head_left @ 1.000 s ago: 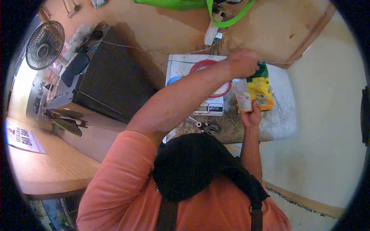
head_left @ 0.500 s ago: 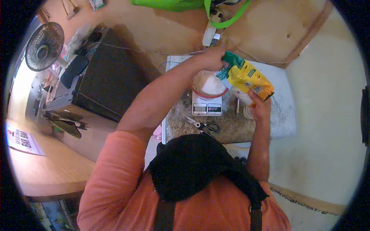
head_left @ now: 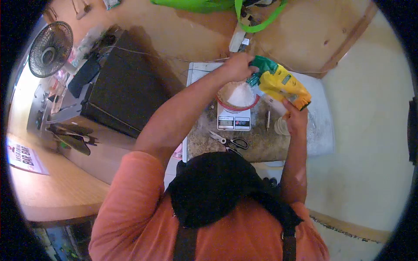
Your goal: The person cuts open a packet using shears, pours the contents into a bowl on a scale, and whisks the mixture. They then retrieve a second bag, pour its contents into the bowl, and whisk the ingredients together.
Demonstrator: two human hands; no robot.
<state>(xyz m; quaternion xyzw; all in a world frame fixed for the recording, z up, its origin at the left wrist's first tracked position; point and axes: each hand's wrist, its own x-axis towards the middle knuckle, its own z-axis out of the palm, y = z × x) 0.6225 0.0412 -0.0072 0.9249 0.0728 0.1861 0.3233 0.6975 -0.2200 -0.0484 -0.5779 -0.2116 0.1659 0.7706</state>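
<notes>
My left hand (head_left: 239, 66) is closed on the green end of a yellow and green plastic bag (head_left: 284, 85). Lower down, my right hand (head_left: 297, 118) grips the same bag near its yellow end. The bag is tilted, its green end close above a red-rimmed bowl (head_left: 224, 103). White powder (head_left: 241, 94) is heaped in the bowl, on the side nearer the bag. Under the bowl stands a white digital kitchen scale (head_left: 234, 123), its display too small to read surely. Black-handled scissors (head_left: 230, 141) lie nearer me on the table.
A pale round container (head_left: 282, 127) stands beside my right wrist, with a thin pen-like stick (head_left: 268, 121) to its left. The stained table (head_left: 257, 150) meets a wall on the right. A large dark box-shaped appliance (head_left: 126, 87) and a fan (head_left: 51, 49) are at left.
Both hands still hold the bag, which has shifted slightly in its tilt. The white heap in the bowl looks a little wider, and digits now show on the scale.
</notes>
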